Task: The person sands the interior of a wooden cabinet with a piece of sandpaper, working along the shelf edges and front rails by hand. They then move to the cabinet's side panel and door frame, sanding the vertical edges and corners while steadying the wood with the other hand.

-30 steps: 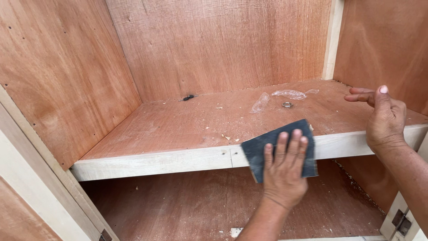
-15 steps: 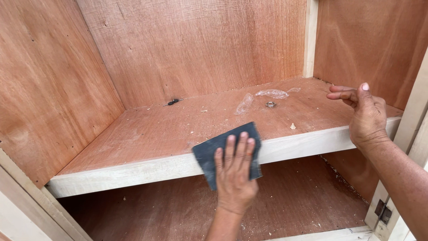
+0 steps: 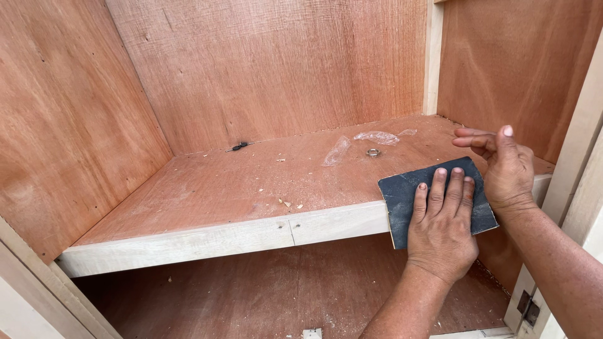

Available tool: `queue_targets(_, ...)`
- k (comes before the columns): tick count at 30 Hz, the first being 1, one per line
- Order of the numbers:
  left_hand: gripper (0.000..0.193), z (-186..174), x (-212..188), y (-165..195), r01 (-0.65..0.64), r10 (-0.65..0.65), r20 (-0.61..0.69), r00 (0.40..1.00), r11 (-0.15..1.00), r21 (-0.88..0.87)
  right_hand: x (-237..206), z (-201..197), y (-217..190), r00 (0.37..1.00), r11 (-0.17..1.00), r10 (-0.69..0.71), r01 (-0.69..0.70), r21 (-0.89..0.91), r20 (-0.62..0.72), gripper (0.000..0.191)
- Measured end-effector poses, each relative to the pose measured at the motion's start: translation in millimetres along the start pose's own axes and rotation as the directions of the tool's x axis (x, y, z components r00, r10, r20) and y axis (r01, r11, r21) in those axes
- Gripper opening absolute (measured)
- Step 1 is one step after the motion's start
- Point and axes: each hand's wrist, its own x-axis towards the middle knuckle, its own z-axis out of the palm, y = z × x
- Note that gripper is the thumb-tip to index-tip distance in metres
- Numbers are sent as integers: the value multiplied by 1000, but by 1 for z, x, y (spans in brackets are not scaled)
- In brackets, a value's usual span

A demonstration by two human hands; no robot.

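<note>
My left hand presses a dark grey sheet of sandpaper flat against the pale front edge of a wooden shelf, near its right end. Its fingers are spread upward over the sheet. Just to the right, my right hand rests on the top of the shelf by the cabinet's right wall. It holds nothing, and its fingers point left above the sandpaper's top corner.
This is the inside of a reddish plywood cabinet. On the shelf lie a small metal ring, a crumpled clear plastic scrap, a small black screw and wood chips. A lower board shows beneath.
My left hand has slid the sandpaper to the right along the shelf's front edge, away from the joint in the edging. My right hand has stayed on the shelf's right end.
</note>
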Motion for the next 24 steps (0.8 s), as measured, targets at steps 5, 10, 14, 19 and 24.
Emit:
queue_targets(5, 77, 11, -30, -54, -46, 93, -146, 985, 954, 297, -1, -2, -1, 999, 999, -40, 39, 38, 10, 68)
queue_targets(10, 61, -15, -96, -155, 157, -55, -369, 928, 955, 253, -4, -1, -4, 999, 999, -47, 47, 12, 18, 66)
queue_targets(14, 58, -49, -132, -206, 479, -353, -557, 752, 873, 93, -5, 0, -8, 998, 997, -52, 54, -49, 37, 66)
queue_targets(19, 60, -25, -95, -168, 613, -450, -676, 584, 790, 4, -6, 1, -11, 996, 994, -77, 80, -74, 49, 67)
queue_targets(24, 67, 22, -38, -50, 290, -278, -220, 935, 957, 26, -7, -4, -12, 998, 996, -40, 43, -76, 41, 67)
